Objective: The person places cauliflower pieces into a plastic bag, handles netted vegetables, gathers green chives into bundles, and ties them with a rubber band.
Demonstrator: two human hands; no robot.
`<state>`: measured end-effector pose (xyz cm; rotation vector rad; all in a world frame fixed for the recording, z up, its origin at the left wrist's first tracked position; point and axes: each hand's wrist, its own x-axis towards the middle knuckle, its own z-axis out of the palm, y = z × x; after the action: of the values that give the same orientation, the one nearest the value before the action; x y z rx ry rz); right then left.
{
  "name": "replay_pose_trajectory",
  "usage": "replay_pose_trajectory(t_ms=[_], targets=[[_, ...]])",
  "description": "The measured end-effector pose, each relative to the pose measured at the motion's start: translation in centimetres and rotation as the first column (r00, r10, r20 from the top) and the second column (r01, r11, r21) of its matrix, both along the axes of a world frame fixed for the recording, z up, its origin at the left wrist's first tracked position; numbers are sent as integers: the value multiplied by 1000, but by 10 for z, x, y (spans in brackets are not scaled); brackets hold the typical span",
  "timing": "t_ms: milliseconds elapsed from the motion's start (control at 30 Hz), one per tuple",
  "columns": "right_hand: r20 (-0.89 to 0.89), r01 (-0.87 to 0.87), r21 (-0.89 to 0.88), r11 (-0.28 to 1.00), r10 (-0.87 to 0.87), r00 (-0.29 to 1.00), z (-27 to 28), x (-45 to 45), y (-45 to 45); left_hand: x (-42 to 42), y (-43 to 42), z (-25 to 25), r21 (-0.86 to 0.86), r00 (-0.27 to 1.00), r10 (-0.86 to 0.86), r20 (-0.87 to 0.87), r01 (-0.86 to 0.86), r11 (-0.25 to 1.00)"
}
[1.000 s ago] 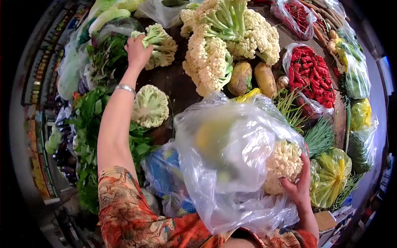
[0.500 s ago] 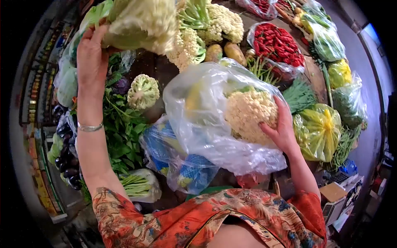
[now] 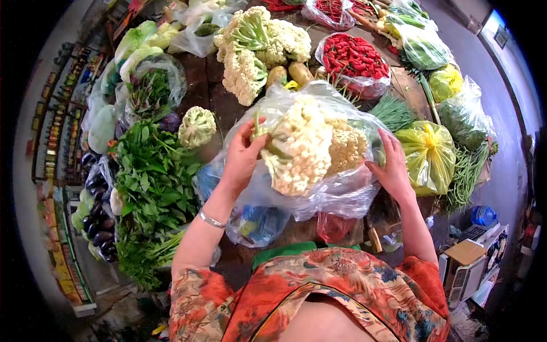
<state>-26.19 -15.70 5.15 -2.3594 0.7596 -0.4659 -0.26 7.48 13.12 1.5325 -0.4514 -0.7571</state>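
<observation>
My left hand (image 3: 246,154) is closed around the stem side of a pale cauliflower (image 3: 299,148), its florets facing right. That head is over the mouth of a clear plastic bag (image 3: 342,196), in front of a second, yellower cauliflower (image 3: 347,145) in the bag. At the bag's right side my right hand (image 3: 393,165) grips the plastic edge, thumb and fingers spread around it. Behind the bag sit a pile of cauliflower (image 3: 245,62) and some potatoes (image 3: 299,74). A small cauliflower (image 3: 197,127) lies to the left of the bag.
Leafy greens (image 3: 151,171) and dark eggplants (image 3: 99,225) lie on the left. A bag of red chilies (image 3: 353,60) stands at the back. A yellow bag (image 3: 424,157) and green beans (image 3: 467,176) are on the right. A blue bag (image 3: 256,222) sits at the front.
My left hand has brought the cauliflower from the upper left down to the bag. My right hand has shifted off the cauliflower inside to the bag's right edge.
</observation>
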Motion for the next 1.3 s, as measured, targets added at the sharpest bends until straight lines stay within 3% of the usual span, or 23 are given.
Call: replay_pose_trajectory(t_ms=[100,167,200,233,300,400,433,500,567,633,700,767,800,833,900,933,967,1033,1100,1167,1200,1233,1300], targets=[[143,-66,159,985,43,989,11,-4,14,-2,28,-37,25,988,73,134,-77,997],[177,-89,172,981,58,982,19,-3,26,-3,46,-55,51,968,106,227,-121,991],[190,-147,133,980,121,974,25,-3,33,-11,50,-54,102,837,119,535,-203,974],[196,-206,93,974,185,963,29,-5,38,-18,53,-54,122,617,93,781,-298,947],[110,-292,-13,956,291,950,35,-14,54,-23,60,-71,108,559,94,824,-317,942],[-52,-509,-50,859,507,861,45,-30,77,-34,56,-65,-24,273,148,951,-409,912],[-134,-551,-63,832,540,831,43,-35,87,-36,56,-64,-36,272,160,949,-412,911],[-200,-561,-86,823,538,819,26,-42,106,-37,57,-59,-6,148,80,986,-443,896],[-421,-617,-120,778,523,741,-4,-46,118,-37,61,-62,-6,129,71,989,-444,896],[-164,-643,-286,711,625,764,-16,-43,125,-39,62,-51,20,85,28,996,-513,858],[24,-701,-209,682,720,694,3,-44,122,-39,64,-45,24,130,58,990,-549,835],[153,-659,-190,728,685,713,38,-38,118,-33,71,-49,500,496,-200,845,-598,627],[215,-648,-193,737,676,705,54,-35,113,-26,74,-52,554,642,-114,758,-543,631],[339,-627,-166,761,641,689,70,-32,111,-21,80,-53,543,638,-98,764,-552,633],[384,-598,-189,779,619,685,100,-29,104,-15,94,-52,373,677,56,734,-470,800],[435,-593,-96,799,570,697,101,-27,101,-23,92,-29,216,700,167,695,-424,880],[482,-575,-14,818,509,713,105,-23,100,-31,94,-13,211,697,178,695,-434,876],[542,-534,-11,845,454,708,130,-10,97,-50,96,15,-34,799,294,525,-325,945],[547,-547,-124,828,517,658,128,7,90,-81,94,41,-55,756,150,638,-150,987],[598,-494,136,859,326,733,131,25,97,-114,93,54,-34,623,-42,781,110,993],[482,-522,173,835,390,784,134,30,98,-127,90,53,9,496,-100,862,182,983],[457,-559,285,778,403,793,129,38,101,-137,88,54,25,514,-151,845,243,970],[286,-627,197,753,568,772,113,50,109,-148,87,52,32,518,-192,834,302,953]])
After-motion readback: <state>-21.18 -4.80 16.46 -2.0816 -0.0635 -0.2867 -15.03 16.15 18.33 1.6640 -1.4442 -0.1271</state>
